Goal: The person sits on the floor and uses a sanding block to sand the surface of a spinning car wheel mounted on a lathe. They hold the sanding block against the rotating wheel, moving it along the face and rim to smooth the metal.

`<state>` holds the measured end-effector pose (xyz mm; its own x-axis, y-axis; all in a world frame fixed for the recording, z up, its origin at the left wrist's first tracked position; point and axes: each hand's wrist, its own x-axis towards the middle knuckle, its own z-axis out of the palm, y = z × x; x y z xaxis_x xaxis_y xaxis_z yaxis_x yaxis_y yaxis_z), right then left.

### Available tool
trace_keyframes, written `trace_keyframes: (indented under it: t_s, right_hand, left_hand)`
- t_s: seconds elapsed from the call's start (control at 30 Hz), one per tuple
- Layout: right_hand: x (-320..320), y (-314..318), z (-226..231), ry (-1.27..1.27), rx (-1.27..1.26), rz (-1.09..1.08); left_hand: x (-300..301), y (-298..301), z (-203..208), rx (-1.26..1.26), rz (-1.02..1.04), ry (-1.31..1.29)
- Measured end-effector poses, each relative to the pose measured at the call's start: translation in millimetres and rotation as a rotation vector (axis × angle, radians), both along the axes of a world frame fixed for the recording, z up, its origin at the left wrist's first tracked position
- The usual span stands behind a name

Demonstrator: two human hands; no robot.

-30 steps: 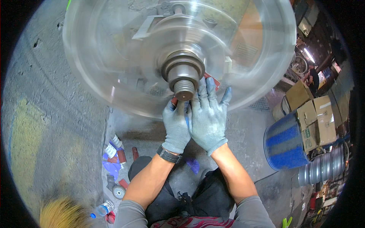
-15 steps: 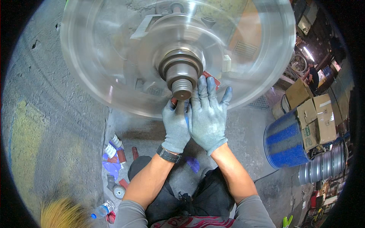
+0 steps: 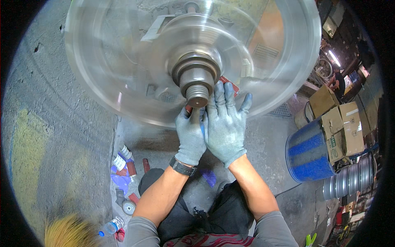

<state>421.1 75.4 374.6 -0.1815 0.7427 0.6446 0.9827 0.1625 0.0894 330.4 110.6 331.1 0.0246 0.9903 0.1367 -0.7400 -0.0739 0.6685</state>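
A metal wheel (image 3: 96,92), blurred by its spin, fills the upper view around a steel spindle (image 3: 198,76) with a threaded end. Both my hands wear grey gloves below it. My left hand (image 3: 190,133) is closed beneath the spindle tip, with a reddish-brown bit showing at its thumb; most of its fingers are hidden. To the right, my right hand (image 3: 225,127) lies with its fingers stretched out and thumb side against the left. Its fingertips rest at a reddish-brown piece, seemingly sandpaper (image 3: 231,84), close to the spinning face.
A blue drum (image 3: 308,152) with cardboard boxes (image 3: 349,127) stands at right, beside stacked metal rims (image 3: 349,181). On the floor at left lie reddish rolls (image 3: 146,165), a small wheel (image 3: 128,207) and a plastic bottle (image 3: 112,227). A yellow bristle brush (image 3: 70,232) is lower left.
The wheel's blur and reflections differ slightly as it spins. My two hands stay in nearly the same place.
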Motion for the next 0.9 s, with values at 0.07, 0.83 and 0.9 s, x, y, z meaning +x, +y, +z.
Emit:
trace_keyframes:
  t_s: [0.07, 0.83, 0.9]
  right_hand:
    - [-0.1, -0.6, 0.6, -0.003, -0.007, -0.006]
    - [-0.9, -0.1, 0.9, -0.013, -0.01, -0.03]
    - [-0.1, 0.4, -0.5, -0.02, -0.001, -0.026]
  left_hand:
    - [-1.5, -0.7, -0.9, 0.015, -0.009, 0.031]
    - [0.6, 1.3, -3.3, -0.019, -0.028, -0.016]
    - [-0.8, 1.7, -5.0, 0.012, 0.005, 0.118]
